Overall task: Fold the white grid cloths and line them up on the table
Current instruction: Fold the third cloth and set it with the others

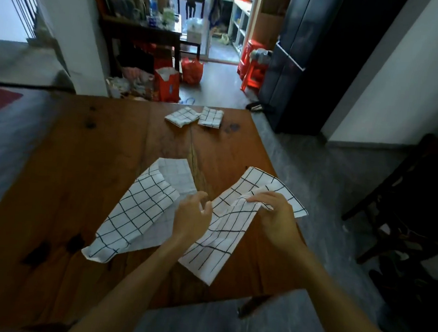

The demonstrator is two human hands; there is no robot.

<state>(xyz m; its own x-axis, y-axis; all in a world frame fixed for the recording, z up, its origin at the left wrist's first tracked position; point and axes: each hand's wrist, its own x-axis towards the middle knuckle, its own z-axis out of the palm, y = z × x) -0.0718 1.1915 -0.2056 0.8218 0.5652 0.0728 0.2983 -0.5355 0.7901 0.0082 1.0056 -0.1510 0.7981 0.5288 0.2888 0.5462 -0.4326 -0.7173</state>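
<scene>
Two unfolded white grid cloths lie on the wooden table (pixel 80 169) near me. The left cloth (pixel 140 209) is half turned over on itself. The right cloth (pixel 228 230) is rumpled, and my right hand (pixel 274 215) pinches a raised fold of it near its upper middle. My left hand (pixel 192 216) hovers over the right cloth's left edge with fingers loosely curled; whether it grips the edge is unclear. Two folded grid cloths (pixel 182 116) (pixel 211 117) sit side by side at the table's far edge.
The table's right edge runs close to the right cloth. A dark chair (pixel 405 198) stands on the floor to the right. Beyond the table are red bags (pixel 191 70), red stools (pixel 253 68) and a cluttered dark side table (pixel 142 32).
</scene>
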